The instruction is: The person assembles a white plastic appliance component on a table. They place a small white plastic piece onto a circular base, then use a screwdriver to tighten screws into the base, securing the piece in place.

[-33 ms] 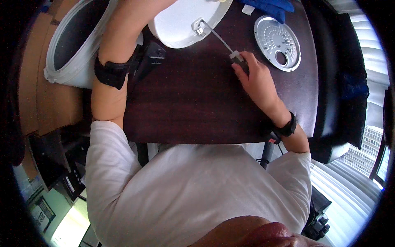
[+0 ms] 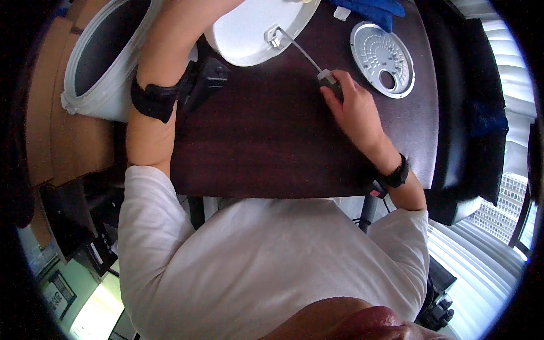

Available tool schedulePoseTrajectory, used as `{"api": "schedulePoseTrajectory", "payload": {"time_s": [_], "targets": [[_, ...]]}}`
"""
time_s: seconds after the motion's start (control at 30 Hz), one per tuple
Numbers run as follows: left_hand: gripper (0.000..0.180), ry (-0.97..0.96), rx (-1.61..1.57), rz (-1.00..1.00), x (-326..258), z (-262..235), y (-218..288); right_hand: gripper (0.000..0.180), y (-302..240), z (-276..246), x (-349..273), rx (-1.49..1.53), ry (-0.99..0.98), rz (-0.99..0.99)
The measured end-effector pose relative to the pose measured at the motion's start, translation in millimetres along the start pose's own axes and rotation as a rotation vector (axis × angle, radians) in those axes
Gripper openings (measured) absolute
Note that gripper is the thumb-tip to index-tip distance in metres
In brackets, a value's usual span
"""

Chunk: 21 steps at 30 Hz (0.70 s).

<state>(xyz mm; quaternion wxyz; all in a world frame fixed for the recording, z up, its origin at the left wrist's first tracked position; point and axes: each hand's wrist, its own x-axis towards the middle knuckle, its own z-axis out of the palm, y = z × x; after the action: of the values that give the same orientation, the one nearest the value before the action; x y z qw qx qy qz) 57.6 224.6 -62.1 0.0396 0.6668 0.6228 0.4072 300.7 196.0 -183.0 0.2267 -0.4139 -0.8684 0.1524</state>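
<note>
My right hand [image 2: 358,110] is closed around a dark grip-like piece with a pale grey block [image 2: 326,76] at its far end. From that block a thin, nearly straight grey shaft or cable [image 2: 303,52] reaches to a small white fitting [image 2: 274,37] inside a white, shallow, rounded shell [image 2: 243,31]. Whether it is a rigid shaft or a taut cable, I cannot tell. My left forearm, with a black strap [image 2: 154,101] around it, stretches past the upper edge beside the shell; the left hand itself is out of the picture.
Right of my right hand a round silver perforated metal disc [image 2: 368,54] lies on the dark wooden table [image 2: 272,141]. Blue cloth or gloves [image 2: 374,8] lie behind it. A white open bin-like container [image 2: 71,85] stands at left by cardboard [image 2: 39,124]. A black chair [image 2: 464,113] is at right.
</note>
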Motion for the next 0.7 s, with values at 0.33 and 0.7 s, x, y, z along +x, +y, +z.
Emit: {"api": "schedulePoseTrajectory", "payload": {"time_s": [0.33,0.7], "targets": [[0.019,0.016,0.032,0.066,-2,-1,5,0.026,11,-21,7,0.826,-0.045,0.459],[0.02,0.013,0.035,-0.029,1,1,2,0.03,19,-19,1,1.454,-0.047,0.92]]}}
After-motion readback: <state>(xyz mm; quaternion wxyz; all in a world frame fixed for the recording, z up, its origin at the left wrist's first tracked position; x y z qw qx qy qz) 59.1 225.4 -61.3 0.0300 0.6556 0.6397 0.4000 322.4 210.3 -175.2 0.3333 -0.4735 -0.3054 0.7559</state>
